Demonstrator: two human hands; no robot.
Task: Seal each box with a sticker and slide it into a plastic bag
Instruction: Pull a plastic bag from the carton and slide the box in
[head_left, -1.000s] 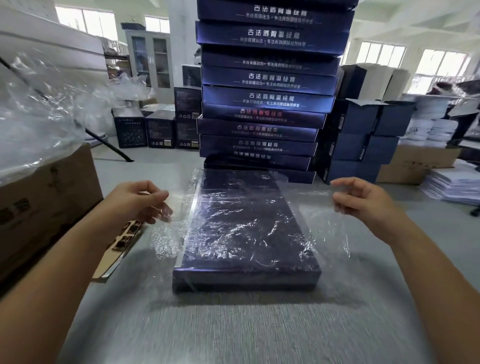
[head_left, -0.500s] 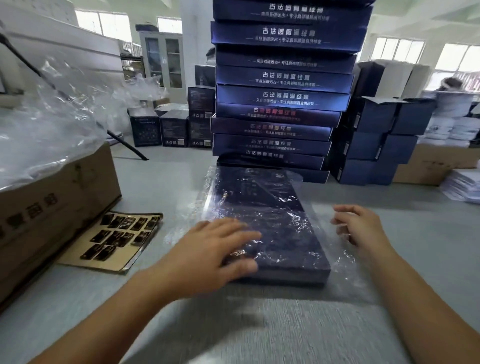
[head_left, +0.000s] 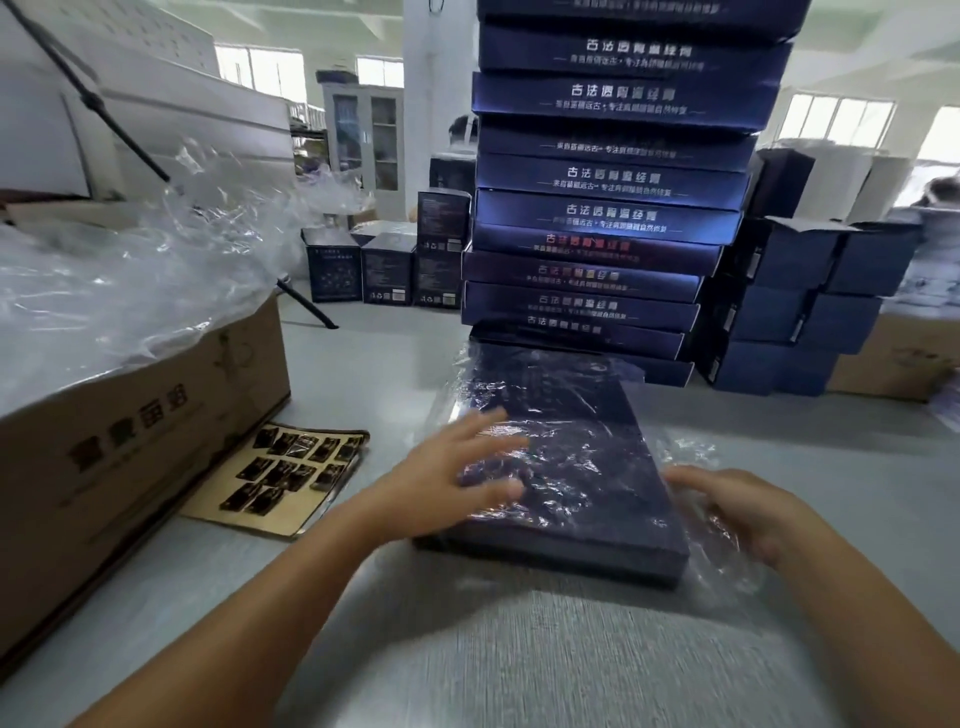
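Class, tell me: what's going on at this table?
A person is bagging a dark blue box. The left hand presses flat on the box, which lies in a clear plastic bag on the table; the right hand touches the loose bag at its right side. A sticker sheet lies to its left, a stack of boxes behind.

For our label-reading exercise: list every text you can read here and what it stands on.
"古法" starts the white heading on the stacked blue boxes; the rest is blurred.
Cardboard carton: large characters, too blurred to read.
Sticker sheet: print too small to read.
Bagged box: nothing legible through the plastic.
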